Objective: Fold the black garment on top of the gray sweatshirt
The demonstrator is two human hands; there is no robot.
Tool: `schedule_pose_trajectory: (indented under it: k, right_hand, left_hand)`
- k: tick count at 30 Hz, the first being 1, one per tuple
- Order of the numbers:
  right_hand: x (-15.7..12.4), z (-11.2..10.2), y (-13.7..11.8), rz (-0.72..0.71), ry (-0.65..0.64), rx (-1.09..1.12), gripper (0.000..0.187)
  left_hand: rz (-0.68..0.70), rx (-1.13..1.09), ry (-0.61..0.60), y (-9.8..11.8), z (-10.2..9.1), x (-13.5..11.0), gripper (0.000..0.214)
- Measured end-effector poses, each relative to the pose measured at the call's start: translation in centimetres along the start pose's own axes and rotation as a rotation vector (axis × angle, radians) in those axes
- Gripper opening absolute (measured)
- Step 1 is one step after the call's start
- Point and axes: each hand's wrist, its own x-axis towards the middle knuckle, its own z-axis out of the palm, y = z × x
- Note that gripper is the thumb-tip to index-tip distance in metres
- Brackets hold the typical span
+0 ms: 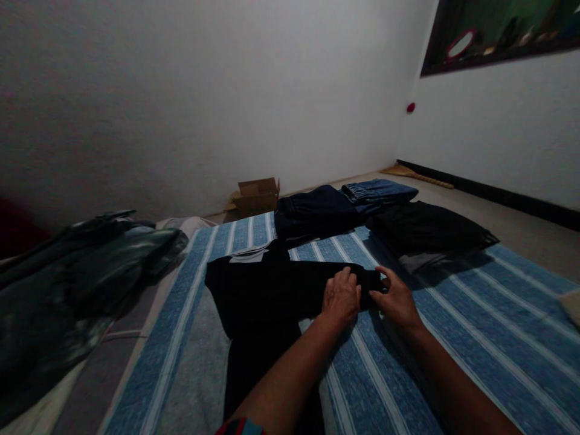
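Note:
A black long-sleeved top (267, 290) lies on a blue and white striped bed cover (181, 338), with one sleeve stretched out to the right. Pale lining or a label shows near its upper left edge. My left hand (342, 296) rests on that sleeve from above, fingers slightly bent and pressed to the cloth. At the sleeve's end is my right hand (397, 303), its thumb and fingers around the edges of the cuff. The lower part of the top runs under my left forearm and is partly hidden.
Folded dark trousers (312, 211), folded blue jeans (380, 190) and a folded black garment (430, 232) lie beyond my hands. Dark, loosely heaped clothing (90, 266) is at the left. An open cardboard box (257, 198) stands by the wall.

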Motion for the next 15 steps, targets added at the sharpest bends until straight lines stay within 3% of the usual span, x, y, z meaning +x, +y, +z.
schedule_pose_trajectory:
  k: [9,13,15]
  right_hand:
    - [1.1,-0.2,-1.0,0.244,-0.059,-0.126,0.073]
    - [2.6,-0.1,-0.5,0.329,-0.145,-0.263,0.055]
    - [3.1,0.0,-0.2,0.288,-0.183,-0.327,0.044]
  left_hand:
    - [-0.009,0.024,-0.064,0.2,0.9,-1.0,0.047]
    - [-0.017,-0.002,-0.075,0.3,1.2,-1.4,0.051]
    - [-0.017,-0.030,-0.081,0.4,1.3,-1.6,0.052]
